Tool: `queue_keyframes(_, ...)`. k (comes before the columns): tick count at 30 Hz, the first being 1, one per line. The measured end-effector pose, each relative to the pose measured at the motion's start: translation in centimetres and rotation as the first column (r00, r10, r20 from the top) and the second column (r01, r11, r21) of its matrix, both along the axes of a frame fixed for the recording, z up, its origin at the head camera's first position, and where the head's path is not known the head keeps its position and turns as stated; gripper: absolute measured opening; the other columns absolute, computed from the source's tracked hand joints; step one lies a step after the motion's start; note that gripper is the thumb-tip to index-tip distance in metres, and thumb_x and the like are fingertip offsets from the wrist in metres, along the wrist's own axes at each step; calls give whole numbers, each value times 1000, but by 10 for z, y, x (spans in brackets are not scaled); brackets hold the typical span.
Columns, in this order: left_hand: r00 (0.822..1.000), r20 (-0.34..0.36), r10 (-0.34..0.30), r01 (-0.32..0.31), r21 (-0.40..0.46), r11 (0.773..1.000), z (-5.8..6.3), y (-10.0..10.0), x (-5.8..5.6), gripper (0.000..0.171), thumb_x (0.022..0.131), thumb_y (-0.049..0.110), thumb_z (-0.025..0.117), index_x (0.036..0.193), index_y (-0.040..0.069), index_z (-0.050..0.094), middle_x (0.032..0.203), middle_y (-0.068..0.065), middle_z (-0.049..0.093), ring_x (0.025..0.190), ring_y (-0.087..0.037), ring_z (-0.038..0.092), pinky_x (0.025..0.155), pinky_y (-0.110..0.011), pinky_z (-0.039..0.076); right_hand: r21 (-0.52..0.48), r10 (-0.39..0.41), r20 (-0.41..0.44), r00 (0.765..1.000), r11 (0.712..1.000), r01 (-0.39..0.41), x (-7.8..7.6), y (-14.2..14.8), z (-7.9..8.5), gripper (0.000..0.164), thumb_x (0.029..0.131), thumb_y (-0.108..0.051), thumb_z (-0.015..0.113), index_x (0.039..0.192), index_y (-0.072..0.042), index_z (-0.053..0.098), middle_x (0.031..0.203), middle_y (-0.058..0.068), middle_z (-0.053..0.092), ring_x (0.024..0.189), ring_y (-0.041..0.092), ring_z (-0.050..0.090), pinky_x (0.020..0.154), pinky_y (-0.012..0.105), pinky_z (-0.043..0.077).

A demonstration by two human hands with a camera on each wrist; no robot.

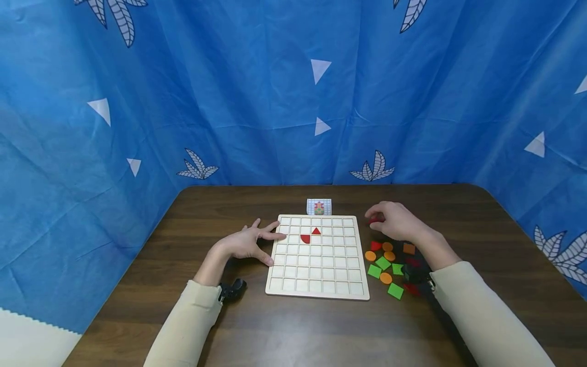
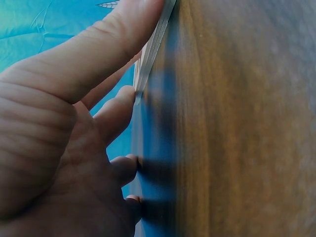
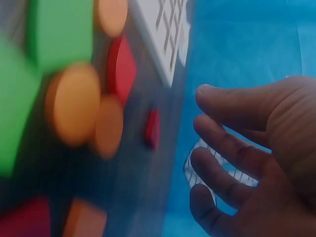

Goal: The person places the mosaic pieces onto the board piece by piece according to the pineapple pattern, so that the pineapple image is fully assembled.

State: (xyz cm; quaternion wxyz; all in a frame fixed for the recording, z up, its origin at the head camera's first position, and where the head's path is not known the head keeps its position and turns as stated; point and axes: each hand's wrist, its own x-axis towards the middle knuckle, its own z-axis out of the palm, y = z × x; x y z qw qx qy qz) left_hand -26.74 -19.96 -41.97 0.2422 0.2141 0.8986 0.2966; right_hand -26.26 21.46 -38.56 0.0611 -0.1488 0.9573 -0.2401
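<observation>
A white gridded board point(image 1: 316, 275) lies on the table. My left hand point(image 1: 247, 242) has its fingers spread at the board's left edge, thumb and fingertips touching it; the left wrist view shows the thumb point(image 2: 94, 54) against the board's side. On the board are a red quarter-circle piece point(image 1: 305, 238) and a red triangle piece point(image 1: 316, 231). My right hand point(image 1: 399, 220) hovers beyond the board's upper right corner, over a red piece point(image 1: 376, 219) partly hidden by its fingers. In the right wrist view that red piece point(image 3: 152, 129) lies apart from the loosely bent fingers.
Right of the board lie several loose pieces: green squares point(image 1: 396, 291), orange discs point(image 1: 386, 278), an orange square point(image 1: 409, 248) and red pieces point(image 1: 376, 245). A small patterned card point(image 1: 319, 206) sits behind the board. A blue curtain point(image 1: 275, 92) hangs behind the table point(image 1: 284, 331).
</observation>
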Motion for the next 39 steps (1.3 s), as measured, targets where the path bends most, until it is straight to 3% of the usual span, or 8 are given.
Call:
queue_keyframes(10, 1000, -2, 6, -6, 2, 1000, 1, 0, 0, 76, 77, 34, 90, 146, 35, 59, 173, 3, 21, 160, -43, -13, 121, -74, -8, 28, 5, 13, 1000, 1000, -5, 9, 48, -1, 31, 95, -11, 73, 123, 1, 70, 114, 20, 69, 96, 30, 62, 85, 51, 58)
queue_keyframes(19, 1000, -2, 5, -5, -3, 1000, 0, -1, 0, 76, 77, 35, 90, 146, 35, 59, 173, 4, 21, 160, -43, -13, 121, -74, -7, 41, 42, 45, 998, 998, -43, 23, 64, -11, 31, 93, -14, 76, 122, -4, 71, 112, 13, 69, 91, 24, 56, 78, 37, 53)
queue_keyframes(24, 1000, 3, 5, -5, -1, 1000, 0, 0, 1, 76, 77, 35, 90, 146, 35, 59, 173, 4, 21, 160, -42, -13, 121, -74, -7, 37, 54, 54, 997, 998, -56, 31, 68, -16, 31, 92, -18, 78, 121, -7, 72, 111, 10, 69, 91, 22, 56, 77, 36, 52)
queue_keyframes(39, 1000, -4, -2, 2, -16, 1000, 1, 2, -1, 76, 77, 36, 90, 146, 34, 59, 173, 4, 21, 160, -43, -12, 121, -74, -6, 34, 42, 48, 998, 998, -44, 48, 90, -26, 33, 92, -15, 78, 120, -1, 71, 99, 3, 66, 85, 17, 55, 70, 29, 50)
